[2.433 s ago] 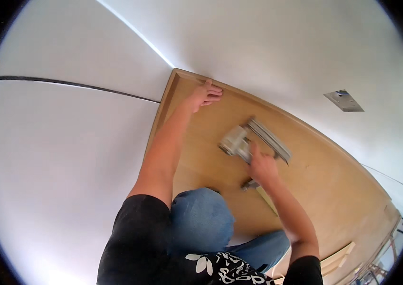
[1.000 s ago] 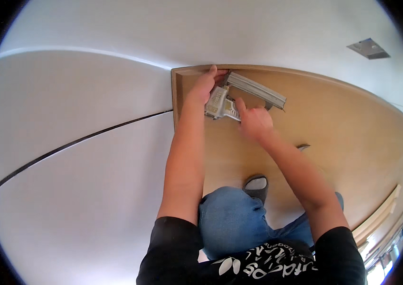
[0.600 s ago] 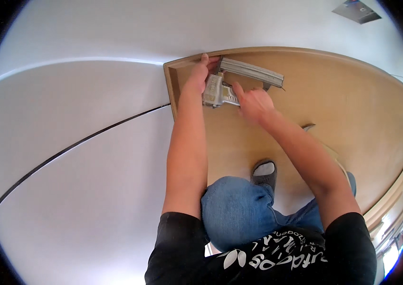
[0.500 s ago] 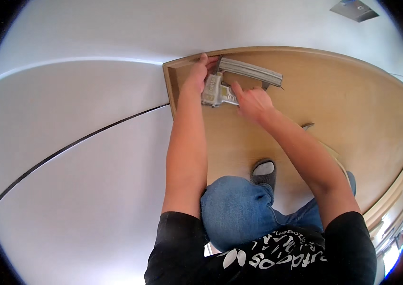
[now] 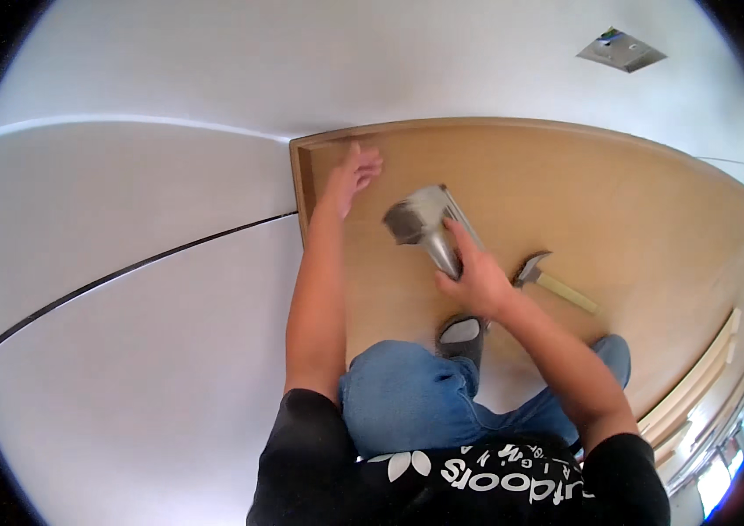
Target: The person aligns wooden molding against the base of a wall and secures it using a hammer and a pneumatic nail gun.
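Note:
Near the far left corner of the wood-coloured floor [image 5: 652,228], my left hand [image 5: 355,175] hovers by the wooden skirting strip [image 5: 477,123]. It is empty, with its fingers loosely bent and apart, slightly blurred. My right hand [image 5: 481,280] grips a silver-grey nail gun [image 5: 429,215] by its handle, lifted off the strip and tilted toward me. Motion smears the tool's head. A short upright board [image 5: 306,175] closes the corner on the left. Right of my right hand, a claw hammer [image 5: 565,291] with a pale wooden handle lies on the floor.
White walls rise on the left and at the far side, with a dark seam [image 5: 126,270] on the left one. A square wall box [image 5: 622,50] is set in the far wall. Long wooden strips [image 5: 696,377] lie at the right. My slippered foot [image 5: 461,337] stands below the nail gun.
The nail gun has come away from the corner, back toward me, and turned in my right hand. My left hand has let go of the corner area. The hammer now shows fully.

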Tool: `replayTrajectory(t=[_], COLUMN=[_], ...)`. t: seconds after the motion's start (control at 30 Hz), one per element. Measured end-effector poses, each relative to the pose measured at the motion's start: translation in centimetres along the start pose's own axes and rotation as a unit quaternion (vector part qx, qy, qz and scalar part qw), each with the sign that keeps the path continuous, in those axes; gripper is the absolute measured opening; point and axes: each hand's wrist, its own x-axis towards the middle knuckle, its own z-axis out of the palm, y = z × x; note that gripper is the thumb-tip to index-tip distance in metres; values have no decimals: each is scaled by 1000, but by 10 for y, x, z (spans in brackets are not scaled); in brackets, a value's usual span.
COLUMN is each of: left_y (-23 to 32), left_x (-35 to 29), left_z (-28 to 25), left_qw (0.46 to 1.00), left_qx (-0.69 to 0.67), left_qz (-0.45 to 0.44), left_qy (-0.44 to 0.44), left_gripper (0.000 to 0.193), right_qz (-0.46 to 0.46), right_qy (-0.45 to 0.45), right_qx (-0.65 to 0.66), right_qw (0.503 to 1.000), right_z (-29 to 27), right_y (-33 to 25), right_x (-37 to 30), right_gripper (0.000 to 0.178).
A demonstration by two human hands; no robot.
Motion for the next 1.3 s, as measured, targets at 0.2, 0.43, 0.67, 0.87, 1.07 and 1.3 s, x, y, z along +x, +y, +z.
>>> replayTrajectory(t=[0.2,0.43,0.67,0.87,1.07,1.3], left_y=[-48,-39,-16,-8,-12,-12], left_x=[-134,-160,-156,-128,-94,-83], left_z=[76,102,84,64,47,48], left_qw=[954,948,921,691,700,719], left_qx=[-23,-290,339,669,692,659], left_qz=[109,97,142,270,156,193], left_qy=[-279,-93,133,49,80,108], left_gripper=[49,30,34,37,51,86], right_qz=[37,-291,29,152,29,46], right_qy=[45,81,91,33,92,101], right_qx=[71,-82,459,402,430,368], right_qw=[996,950,883,902,898,923], right_z=[6,11,-27,-1,48,49], right_y=[-6,-18,5,13,41,54], right_x=[-11,-13,12,72,133,160], right_gripper=[95,73,59,75,70,65])
